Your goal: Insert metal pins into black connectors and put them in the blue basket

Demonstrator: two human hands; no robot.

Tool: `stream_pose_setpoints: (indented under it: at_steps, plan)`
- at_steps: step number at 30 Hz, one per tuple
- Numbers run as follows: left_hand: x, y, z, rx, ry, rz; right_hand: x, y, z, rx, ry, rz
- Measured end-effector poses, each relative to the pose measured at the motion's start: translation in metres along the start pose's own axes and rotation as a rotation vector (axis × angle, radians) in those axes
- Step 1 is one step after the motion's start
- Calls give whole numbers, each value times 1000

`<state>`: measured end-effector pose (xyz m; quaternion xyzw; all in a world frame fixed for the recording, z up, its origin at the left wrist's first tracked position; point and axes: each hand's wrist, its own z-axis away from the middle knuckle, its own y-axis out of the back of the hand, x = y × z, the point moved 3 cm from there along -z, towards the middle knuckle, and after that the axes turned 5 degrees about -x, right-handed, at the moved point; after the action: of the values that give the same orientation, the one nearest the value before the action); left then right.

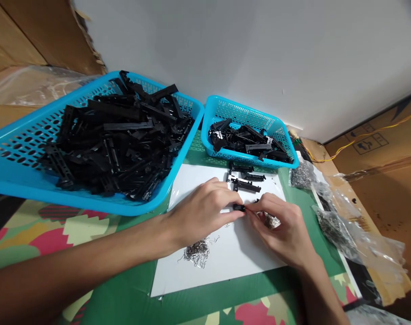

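Note:
My left hand (205, 210) pinches a small black plastic part (239, 207) between thumb and fingertips, above a white sheet (226, 266). Against the part's right end, the fingertips of my right hand (287, 225) are pressed together; whatever they hold is too small to make out. Below my left wrist lies a pile of small bent metal wire pieces (197, 252). A second shiny metal heap (271, 221) shows partly behind my right fingers. Just beyond my hands, several black plastic parts (248, 186) lie side by side on the sheet.
A large blue basket (188, 167) heaped with black plastic parts stands at the left. The smaller blue basket (242, 159) behind the sheet holds similar pieces. Plastic bags of metal bits (334, 228) lie along the right edge. Cardboard (388, 180) and a pale wall (242, 49) enclose the table.

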<state>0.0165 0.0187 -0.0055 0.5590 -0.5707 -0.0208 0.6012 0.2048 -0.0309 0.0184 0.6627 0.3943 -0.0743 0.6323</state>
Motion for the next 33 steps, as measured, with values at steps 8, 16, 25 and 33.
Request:
stream_pose_setpoints:
  at_steps: [8, 16, 25, 33]
  plan:
    - [0, -1, 1, 0, 7, 17, 3, -2, 4, 23, 128, 66]
    - [4, 0, 3, 12, -56, -39, -1, -2, 3, 32, -37, -57]
    - [6, -1, 6, -11, -153, -103, -5, 1, 6, -66, -161, -145]
    - [9, 1, 6, -17, -198, -141, 1, -1, 11, 7, 11, -116]
